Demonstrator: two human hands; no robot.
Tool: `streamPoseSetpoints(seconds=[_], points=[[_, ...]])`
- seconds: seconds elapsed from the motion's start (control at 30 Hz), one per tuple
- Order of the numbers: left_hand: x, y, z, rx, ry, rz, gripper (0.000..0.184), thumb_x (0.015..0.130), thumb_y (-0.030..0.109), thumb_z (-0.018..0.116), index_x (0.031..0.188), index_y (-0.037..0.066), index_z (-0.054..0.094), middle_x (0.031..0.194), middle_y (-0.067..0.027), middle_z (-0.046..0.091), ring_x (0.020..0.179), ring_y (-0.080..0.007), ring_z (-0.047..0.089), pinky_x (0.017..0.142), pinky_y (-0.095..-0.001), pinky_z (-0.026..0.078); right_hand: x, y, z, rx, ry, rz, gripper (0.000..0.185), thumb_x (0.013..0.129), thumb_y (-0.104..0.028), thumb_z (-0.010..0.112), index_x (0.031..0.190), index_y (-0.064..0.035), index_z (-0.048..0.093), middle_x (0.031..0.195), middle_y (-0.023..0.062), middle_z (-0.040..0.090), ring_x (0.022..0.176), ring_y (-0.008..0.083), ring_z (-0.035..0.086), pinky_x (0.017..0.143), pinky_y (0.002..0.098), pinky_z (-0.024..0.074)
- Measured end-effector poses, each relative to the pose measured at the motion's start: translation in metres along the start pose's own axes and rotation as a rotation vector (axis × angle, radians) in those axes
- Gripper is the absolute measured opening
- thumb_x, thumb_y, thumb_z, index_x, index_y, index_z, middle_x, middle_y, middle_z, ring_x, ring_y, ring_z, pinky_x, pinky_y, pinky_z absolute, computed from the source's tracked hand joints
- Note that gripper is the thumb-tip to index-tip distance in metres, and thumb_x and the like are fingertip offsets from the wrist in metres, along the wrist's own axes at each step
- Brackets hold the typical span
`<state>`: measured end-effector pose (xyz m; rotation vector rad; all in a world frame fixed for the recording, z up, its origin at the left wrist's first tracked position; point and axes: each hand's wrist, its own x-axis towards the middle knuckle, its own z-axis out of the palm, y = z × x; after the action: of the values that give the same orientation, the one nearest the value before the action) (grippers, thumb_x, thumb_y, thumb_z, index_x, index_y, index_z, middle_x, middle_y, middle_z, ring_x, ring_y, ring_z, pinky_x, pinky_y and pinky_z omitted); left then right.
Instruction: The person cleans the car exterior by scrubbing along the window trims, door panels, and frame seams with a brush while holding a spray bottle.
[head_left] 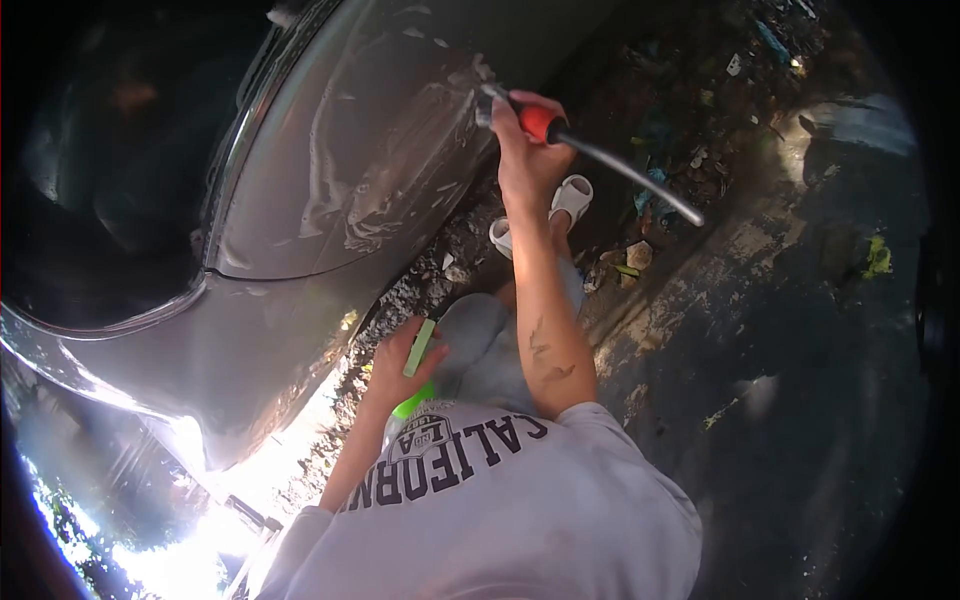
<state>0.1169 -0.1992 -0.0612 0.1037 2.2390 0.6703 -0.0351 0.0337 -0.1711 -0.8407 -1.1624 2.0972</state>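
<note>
My right hand [530, 150] is closed around a long-handled brush [630, 172] with a red-orange section and a dark, shiny shaft pointing out to the right. Its small greyish head [484, 110] is at the side of the car [290, 305], where whitish foam [370, 210] streaks the panel. Low and close to my body, my left hand [395, 365] grips what looks like a green spray bottle [419, 348]. The pale green top shows between thumb and fingers, and a brighter green part shows below. My body hides the rest of it.
The car fills the left side, with a dark window [110, 180] above the panel. Stones [638, 255], leaves and litter [770, 40] lie on the ground to the right. My feet in white sandals [572, 195] stand beside the car on rough gravel [430, 290].
</note>
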Motion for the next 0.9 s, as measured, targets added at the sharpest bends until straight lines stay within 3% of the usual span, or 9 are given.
streamPoseSetpoints(seconds=[0.27, 0.37, 0.47, 0.53, 0.6, 0.67, 0.7, 0.73, 0.9], points=[[-0.012, -0.010, 0.001, 0.041, -0.002, -0.022, 0.028, 0.089, 0.022, 0.077, 0.107, 0.005, 0.064, 0.091, -0.0136, 0.073, 0.085, -0.0339, 0.073, 0.077, -0.0407, 0.055, -0.098, 0.005, 0.028, 0.259, 0.121, 0.309, 0.011, 0.086, 0.007, 0.072, 0.093, -0.0004, 0.070, 0.083, 0.0025, 0.066, 0.069, 0.0073, 0.058, 0.068, 0.0236, 0.0497], [-0.014, -0.006, -0.005, 0.014, 0.033, -0.072, 0.027, 0.089, 0.021, 0.077, 0.106, 0.005, 0.064, 0.091, -0.0141, 0.073, 0.084, -0.0333, 0.073, 0.077, -0.0406, 0.055, -0.048, 0.001, 0.021, 0.158, 0.066, 0.279, 0.007, 0.087, 0.004, 0.072, 0.093, 0.0006, 0.069, 0.082, 0.0014, 0.064, 0.068, 0.0070, 0.057, 0.067, 0.0242, 0.0492], [-0.017, -0.022, 0.005, 0.040, 0.057, 0.005, 0.026, 0.089, 0.021, 0.077, 0.105, 0.004, 0.065, 0.090, -0.0143, 0.073, 0.083, -0.0328, 0.072, 0.076, -0.0403, 0.055, -0.108, 0.010, 0.029, 0.285, 0.108, 0.310, 0.009, 0.087, 0.003, 0.073, 0.094, 0.0002, 0.068, 0.082, 0.0013, 0.064, 0.067, 0.0073, 0.057, 0.067, 0.0247, 0.0494], [-0.020, -0.018, 0.009, 0.042, 0.072, 0.030, 0.026, 0.089, 0.020, 0.077, 0.105, 0.004, 0.065, 0.090, -0.0142, 0.073, 0.083, -0.0326, 0.072, 0.076, -0.0402, 0.055, -0.151, 0.021, 0.034, 0.124, 0.070, 0.190, 0.011, 0.087, 0.005, 0.073, 0.094, -0.0006, 0.067, 0.082, 0.0037, 0.066, 0.071, 0.0087, 0.062, 0.068, 0.0253, 0.0521], [-0.019, -0.020, 0.006, 0.057, 0.096, 0.056, 0.026, 0.089, 0.020, 0.077, 0.104, 0.004, 0.065, 0.090, -0.0141, 0.073, 0.082, -0.0325, 0.072, 0.076, -0.0402, 0.055, -0.135, 0.013, 0.036, 0.385, 0.116, 0.320, 0.010, 0.087, 0.004, 0.074, 0.093, -0.0005, 0.067, 0.082, 0.0028, 0.067, 0.072, 0.0082, 0.061, 0.069, 0.0250, 0.0509], [-0.024, -0.025, 0.005, 0.073, 0.029, -0.043, 0.026, 0.088, 0.020, 0.077, 0.105, 0.004, 0.065, 0.093, -0.0151, 0.074, 0.086, -0.0340, 0.073, 0.078, -0.0409, 0.055, -0.089, 0.013, 0.026, 0.181, 0.135, 0.248, 0.009, 0.091, -0.002, 0.074, 0.098, -0.0004, 0.069, 0.080, 0.0001, 0.065, 0.073, 0.0080, 0.058, 0.072, 0.0252, 0.0495], [-0.026, -0.033, 0.007, 0.049, 0.081, 0.031, 0.026, 0.088, 0.021, 0.078, 0.104, 0.007, 0.064, 0.086, -0.0168, 0.072, 0.083, -0.0404, 0.072, 0.072, -0.0470, 0.055, -0.091, 0.014, 0.024, 0.163, 0.136, 0.264, 0.009, 0.090, -0.001, 0.074, 0.098, -0.0004, 0.069, 0.081, 0.0002, 0.065, 0.074, 0.0080, 0.058, 0.072, 0.0254, 0.0493], [-0.027, -0.040, 0.009, 0.048, 0.082, 0.034, 0.026, 0.088, 0.021, 0.078, 0.104, 0.007, 0.064, 0.086, -0.0168, 0.072, 0.083, -0.0404, 0.072, 0.072, -0.0470, 0.055, -0.090, 0.014, 0.024, 0.145, 0.137, 0.272, 0.010, 0.090, -0.001, 0.075, 0.097, -0.0004, 0.068, 0.082, 0.0004, 0.065, 0.074, 0.0079, 0.058, 0.071, 0.0255, 0.0491], [-0.032, -0.053, 0.009, 0.053, 0.149, 0.076, 0.026, 0.088, 0.022, 0.078, 0.103, 0.008, 0.063, 0.086, -0.0164, 0.072, 0.082, -0.0400, 0.072, 0.071, -0.0461, 0.055, -0.192, 0.028, 0.041, 0.165, 0.093, 0.304, 0.012, 0.089, 0.001, 0.074, 0.097, -0.0014, 0.066, 0.085, 0.0023, 0.064, 0.076, 0.0091, 0.059, 0.073, 0.0245, 0.0511]])
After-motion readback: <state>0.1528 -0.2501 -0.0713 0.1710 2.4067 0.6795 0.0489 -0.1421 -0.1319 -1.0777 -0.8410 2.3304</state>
